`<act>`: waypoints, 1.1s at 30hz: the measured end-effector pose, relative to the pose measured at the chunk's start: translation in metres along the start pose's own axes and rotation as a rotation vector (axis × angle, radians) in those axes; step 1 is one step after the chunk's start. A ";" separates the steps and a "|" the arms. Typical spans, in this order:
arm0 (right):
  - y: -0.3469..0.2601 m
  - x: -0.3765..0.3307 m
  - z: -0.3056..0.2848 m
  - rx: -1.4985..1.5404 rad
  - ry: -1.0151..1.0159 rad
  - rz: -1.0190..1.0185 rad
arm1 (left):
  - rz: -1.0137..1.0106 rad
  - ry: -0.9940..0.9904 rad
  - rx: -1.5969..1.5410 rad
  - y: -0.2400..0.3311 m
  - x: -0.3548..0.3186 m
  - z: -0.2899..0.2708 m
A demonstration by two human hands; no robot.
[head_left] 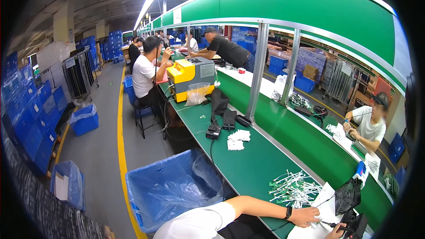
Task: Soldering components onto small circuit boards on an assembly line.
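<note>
My left hand (304,217), with a black band on its wrist, rests over white paper (326,194) on the green bench. Its fingers are pressed together around something small and pale that I cannot make out. My right hand (337,231), partly cut off by the lower edge, grips a slim black soldering iron (327,224) whose tip points toward the left hand's fingers. Just beyond the left hand lies a loose pile of white cables with small green boards (294,188). A black fan (347,196) stands beside the paper, right of my hands.
A lined blue bin (172,186) stands left of the bench (248,168). Farther along are white pieces (238,139), black power adapters (214,131) and a yellow-grey machine (192,77). Co-workers sit beyond it and across the divider (283,119).
</note>
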State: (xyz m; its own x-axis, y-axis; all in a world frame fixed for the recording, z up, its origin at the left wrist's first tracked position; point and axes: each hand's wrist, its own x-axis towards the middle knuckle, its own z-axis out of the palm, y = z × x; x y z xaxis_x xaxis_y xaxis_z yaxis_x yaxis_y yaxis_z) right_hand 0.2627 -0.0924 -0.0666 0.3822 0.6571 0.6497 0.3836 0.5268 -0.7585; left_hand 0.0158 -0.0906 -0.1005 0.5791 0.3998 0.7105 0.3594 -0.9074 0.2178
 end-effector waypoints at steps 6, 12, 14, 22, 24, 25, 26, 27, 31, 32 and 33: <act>-0.010 -0.001 -0.001 -0.068 -0.043 0.014 | -0.072 -0.158 -0.060 -0.003 -0.002 0.003; -0.013 -0.005 -0.002 -0.013 -0.056 0.090 | -0.056 -0.138 0.001 -0.001 -0.006 0.004; -0.016 -0.006 -0.001 -0.021 -0.040 0.106 | -0.025 -0.134 0.020 -0.001 -0.005 0.003; -0.041 -0.007 -0.004 0.099 -0.152 0.152 | -0.081 -0.228 0.049 0.002 -0.007 0.006; -0.042 -0.007 -0.003 0.107 -0.137 0.155 | -0.109 -0.278 0.016 0.002 -0.008 0.010; -0.042 -0.007 -0.003 0.095 -0.130 0.154 | -0.116 -0.271 0.011 0.001 -0.009 0.012; -0.041 -0.006 -0.004 0.085 -0.134 0.152 | -0.124 -0.294 0.008 0.001 -0.009 0.013; -0.038 -0.007 -0.005 0.054 -0.130 0.149 | -0.124 -0.330 -0.003 0.001 -0.009 0.013; -0.016 -0.011 -0.015 0.001 -0.132 0.155 | -0.157 -0.367 -0.024 0.004 -0.006 0.009; -0.008 -0.013 -0.018 0.010 -0.153 0.140 | -0.175 -0.357 -0.023 0.005 -0.005 0.006; 0.003 -0.010 -0.020 -0.161 -0.233 0.048 | -0.173 -0.365 -0.044 0.006 -0.003 0.004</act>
State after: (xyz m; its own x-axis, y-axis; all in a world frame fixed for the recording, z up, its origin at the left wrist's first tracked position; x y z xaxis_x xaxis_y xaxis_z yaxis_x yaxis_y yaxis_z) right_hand 0.2767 -0.1079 -0.0739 0.2073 0.7953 0.5697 0.5050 0.4118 -0.7585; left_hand 0.0189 -0.0973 -0.1041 0.7375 0.5595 0.3783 0.4472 -0.8243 0.3472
